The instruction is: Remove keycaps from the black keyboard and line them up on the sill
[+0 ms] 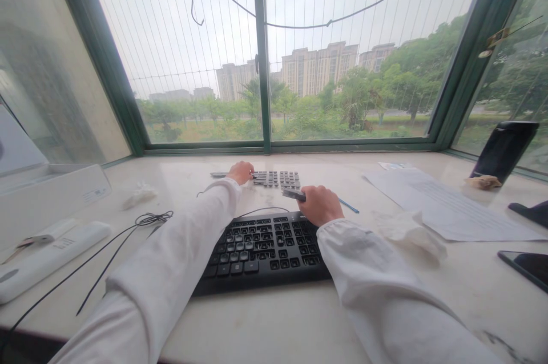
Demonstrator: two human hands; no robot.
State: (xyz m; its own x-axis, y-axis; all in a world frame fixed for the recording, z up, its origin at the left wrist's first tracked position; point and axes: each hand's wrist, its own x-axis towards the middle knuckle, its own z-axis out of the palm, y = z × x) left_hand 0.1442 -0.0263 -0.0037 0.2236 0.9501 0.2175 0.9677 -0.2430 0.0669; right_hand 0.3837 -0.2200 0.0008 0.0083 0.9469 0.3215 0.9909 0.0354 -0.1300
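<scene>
In the head view, I take the black keyboard (295, 279) as my landmark on the white worktop (240, 327). Many of its key sockets are bare, while some keys sit in place toward its near left. Beyond its far edge, the loose keycaps (280, 176) lie in rows, well within reach.

My left hand (242, 173) is past the keyboard, at the left end of those keycaps, fingers bent down; I cannot tell whether they pinch one. My right hand (321, 204) is by the keyboard's far right corner, closed around a dark grey piece (293, 194) that points toward the keycaps, just short of them; what it is I can't make out. A blue stick (349, 205) lies just right of that hand.

I judge the step to be handling the loose keycaps, and the next move calls for a light fingertip pinch that leaves the neighbouring rows undisturbed.
</scene>
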